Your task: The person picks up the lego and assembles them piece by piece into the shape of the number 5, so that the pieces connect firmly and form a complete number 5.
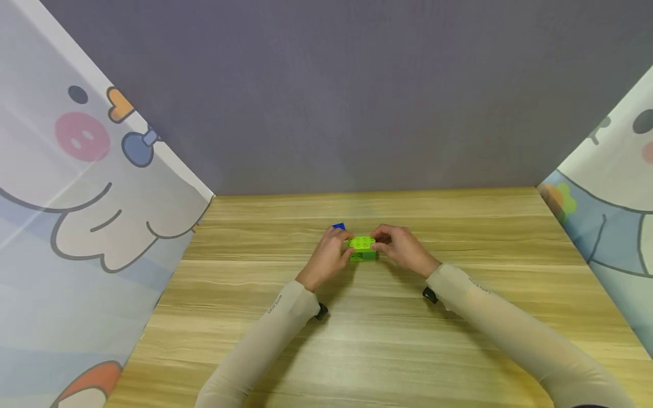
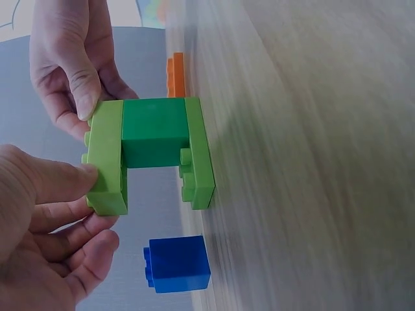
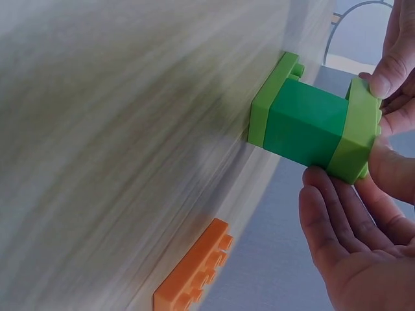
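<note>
Hands (image 1: 325,256) both pinching the upper flat lime-green plastic brick (image 1: 362,243), towards the wooden table's (image 1: 459,226) far edge, I'm probably seating it — level downward pressure needed.

Your L sleeve (image 1: 255,348) & R sleeve (image 1: 520,334) are long, light beige & snug, w/ a few soft folds. Small dark L letters (image 1: 275,304) & R letters (image 1: 478,285) sit near the cuffs, too tiny to read for sure. You've got a little black L gadget (image 1: 321,311) & R gadget (image 1: 430,294) at the wrists. Both your hands (image 1: 326,256) are bare.
</note>
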{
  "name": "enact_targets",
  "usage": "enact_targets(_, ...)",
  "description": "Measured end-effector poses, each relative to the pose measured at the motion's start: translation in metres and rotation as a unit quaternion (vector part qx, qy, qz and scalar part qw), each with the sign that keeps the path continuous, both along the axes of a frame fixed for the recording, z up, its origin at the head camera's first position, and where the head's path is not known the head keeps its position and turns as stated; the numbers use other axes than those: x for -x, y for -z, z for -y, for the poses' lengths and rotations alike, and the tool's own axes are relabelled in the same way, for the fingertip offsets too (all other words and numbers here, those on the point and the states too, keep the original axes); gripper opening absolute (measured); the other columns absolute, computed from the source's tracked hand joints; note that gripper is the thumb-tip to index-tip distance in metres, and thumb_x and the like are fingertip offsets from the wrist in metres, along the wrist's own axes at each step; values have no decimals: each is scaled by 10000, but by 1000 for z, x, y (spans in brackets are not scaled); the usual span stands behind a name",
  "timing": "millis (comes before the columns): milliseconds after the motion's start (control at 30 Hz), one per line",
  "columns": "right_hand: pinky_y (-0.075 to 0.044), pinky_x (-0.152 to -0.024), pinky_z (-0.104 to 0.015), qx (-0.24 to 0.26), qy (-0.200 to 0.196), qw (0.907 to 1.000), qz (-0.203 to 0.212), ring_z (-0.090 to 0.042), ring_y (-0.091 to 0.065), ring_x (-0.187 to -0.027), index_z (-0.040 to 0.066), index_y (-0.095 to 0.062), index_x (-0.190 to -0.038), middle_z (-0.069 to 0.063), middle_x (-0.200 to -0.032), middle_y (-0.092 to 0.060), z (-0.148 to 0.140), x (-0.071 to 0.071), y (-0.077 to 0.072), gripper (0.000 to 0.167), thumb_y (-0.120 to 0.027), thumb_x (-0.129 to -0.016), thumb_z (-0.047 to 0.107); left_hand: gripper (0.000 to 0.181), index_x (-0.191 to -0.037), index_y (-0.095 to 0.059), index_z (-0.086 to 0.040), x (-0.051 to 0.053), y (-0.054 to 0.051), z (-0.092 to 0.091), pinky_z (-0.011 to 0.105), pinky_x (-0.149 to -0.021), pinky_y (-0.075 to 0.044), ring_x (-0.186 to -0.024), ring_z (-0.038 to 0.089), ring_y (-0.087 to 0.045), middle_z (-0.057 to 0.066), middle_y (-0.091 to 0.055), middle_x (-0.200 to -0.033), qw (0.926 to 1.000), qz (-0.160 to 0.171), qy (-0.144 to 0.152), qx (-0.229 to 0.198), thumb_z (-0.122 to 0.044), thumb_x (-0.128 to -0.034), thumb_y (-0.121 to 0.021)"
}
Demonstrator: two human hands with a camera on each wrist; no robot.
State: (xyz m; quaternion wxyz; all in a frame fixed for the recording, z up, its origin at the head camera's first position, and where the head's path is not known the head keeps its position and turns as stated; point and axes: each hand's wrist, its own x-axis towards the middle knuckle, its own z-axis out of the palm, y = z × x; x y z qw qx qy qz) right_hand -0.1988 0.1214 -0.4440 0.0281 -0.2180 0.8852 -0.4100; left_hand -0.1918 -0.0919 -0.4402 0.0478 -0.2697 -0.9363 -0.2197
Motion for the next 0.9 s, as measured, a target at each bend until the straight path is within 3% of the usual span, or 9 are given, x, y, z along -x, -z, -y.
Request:
enact_targets(133, -532, -737, -296, -12, 7, 10000, 94, -181, -631, -868, 64, -644, -1056, -40, -959, -652, 1, 0, 1, 181, -675, -885, 115, 324, -1186, -613, -13, 0, 1, 1, 399, -1106, -220, -1194, 263, -493, 106, -601, -1167, 10000, 68, 6, 0, -140, -893, -673)
enact_targets(267, -533, -734, -296, -72, 18, 9999, 76, -178, -632, -868, 62, -643, -1063, -41, -962, -652, 2, -1, -1, 187, -673, -888, 118, 323, -1185, -612, -16, 1, 2, 1, 401, -1108, -214, -1188, 263, -500, 106, -601, -1165, 9999, 106, 18, 18, -141, -894, -672)
enact_targets(467, -534, -708, -292, -160, 83, 9998, -32, -168, -635, -835, 53, -651, -1036, -43, -934, -659, 3, -2, -5, 168, -682, -877, 96, 325, -1188, -621, -50, 3, 0, 2, 381, -1080, -282, -1179, 259, -492, 88, -598, -1174, 9997, 227, -25, -33, -161, -889, -681)
enact_targets(667, -533, -699, -287, -221, 43, 9997, 26, -161, -634, -823, 38, -655, -1037, -50, -928, -663, 4, -3, -8, 176, -687, -872, 93, 341, -1197, -615, -67, 4, 0, 6, 352, -934, -438, -1125, 225, -491, 62, -582, -1189, 9987, 451, -55, -232, -194, -889, -681)
enact_targets(900, -534, -690, -282, -137, 38, 9999, 3, -159, -634, -815, 21, -656, -1040, -41, -916, -665, 3, -2, -7, 185, -690, -870, 87, 314, -1222, -590, -73, 10, -2, 13, 337, -885, -460, -1068, 205, -512, 72, -596, -1137, 9975, 429, -223, -506, -182, -928, -614)
